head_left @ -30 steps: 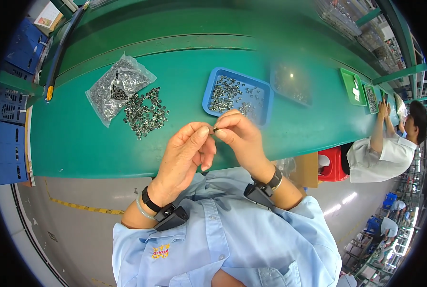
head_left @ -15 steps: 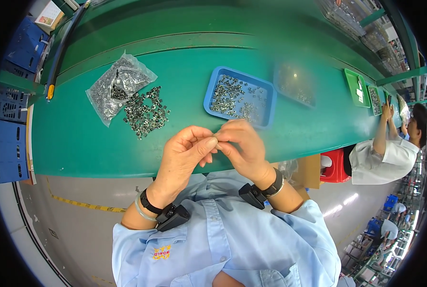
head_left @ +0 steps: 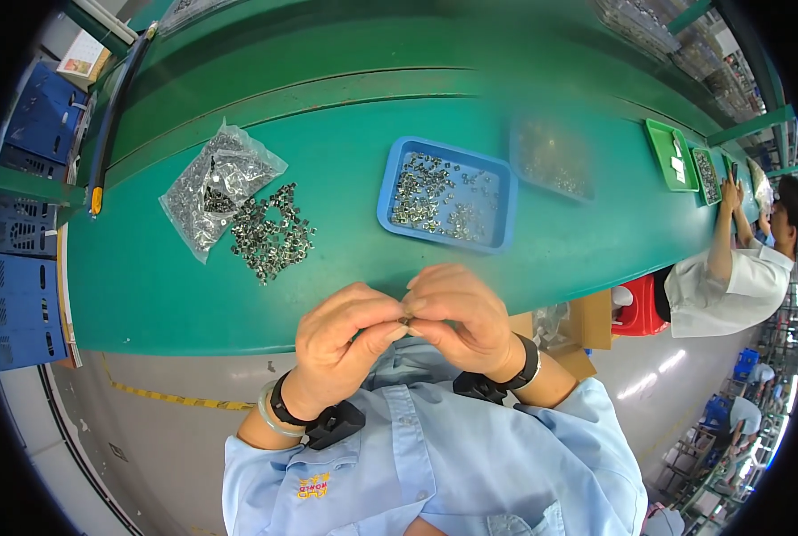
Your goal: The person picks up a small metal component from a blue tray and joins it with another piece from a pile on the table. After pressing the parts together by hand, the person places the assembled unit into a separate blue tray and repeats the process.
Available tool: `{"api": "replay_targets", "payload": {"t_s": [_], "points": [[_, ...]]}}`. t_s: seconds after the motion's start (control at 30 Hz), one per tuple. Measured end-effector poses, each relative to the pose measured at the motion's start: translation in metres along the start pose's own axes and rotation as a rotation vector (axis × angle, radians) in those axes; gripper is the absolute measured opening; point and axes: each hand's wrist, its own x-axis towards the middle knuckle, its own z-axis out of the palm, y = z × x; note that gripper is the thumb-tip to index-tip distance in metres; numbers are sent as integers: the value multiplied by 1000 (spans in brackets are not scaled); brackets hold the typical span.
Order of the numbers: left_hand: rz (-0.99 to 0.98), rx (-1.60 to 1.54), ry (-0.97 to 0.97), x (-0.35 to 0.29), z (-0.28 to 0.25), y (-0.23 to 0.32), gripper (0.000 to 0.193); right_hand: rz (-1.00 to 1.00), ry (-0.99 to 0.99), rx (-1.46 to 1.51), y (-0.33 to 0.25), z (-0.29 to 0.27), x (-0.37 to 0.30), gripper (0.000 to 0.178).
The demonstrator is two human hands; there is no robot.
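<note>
My left hand (head_left: 347,338) and my right hand (head_left: 463,320) meet fingertip to fingertip over the front edge of the green table. Both are closed in a pinch around a tiny dark piece (head_left: 405,321), mostly covered by the fingers, so its kind does not show. Beyond them on the left lies a loose pile of small metal parts (head_left: 274,234). A clear plastic bag (head_left: 190,198) full of similar parts touches the pile's far left side. Past my right hand sits a blue tray (head_left: 384,189) with small metal parts scattered inside.
A blurred translucent tray (head_left: 551,165) with parts stands right of the blue tray. Farther right are a green tray (head_left: 670,154) and a co-worker in a white shirt (head_left: 730,286) on a red stool (head_left: 640,308). Blue crates (head_left: 25,299) line the left side.
Both hands have come nearer my body, and their fingers now meet tip to tip in a tighter pinch. The table and its contents sit slightly lower in view.
</note>
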Motion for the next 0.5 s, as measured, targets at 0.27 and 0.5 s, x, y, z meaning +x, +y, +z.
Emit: {"api": "replay_targets", "payload": {"t_s": [0.27, 0.5], "points": [[82, 39, 4, 3, 1, 1, 12, -19, 27, 35, -1, 1, 1, 25], [82, 31, 0, 4, 0, 1, 11, -26, 11, 11, -2, 0, 3, 25]]}}
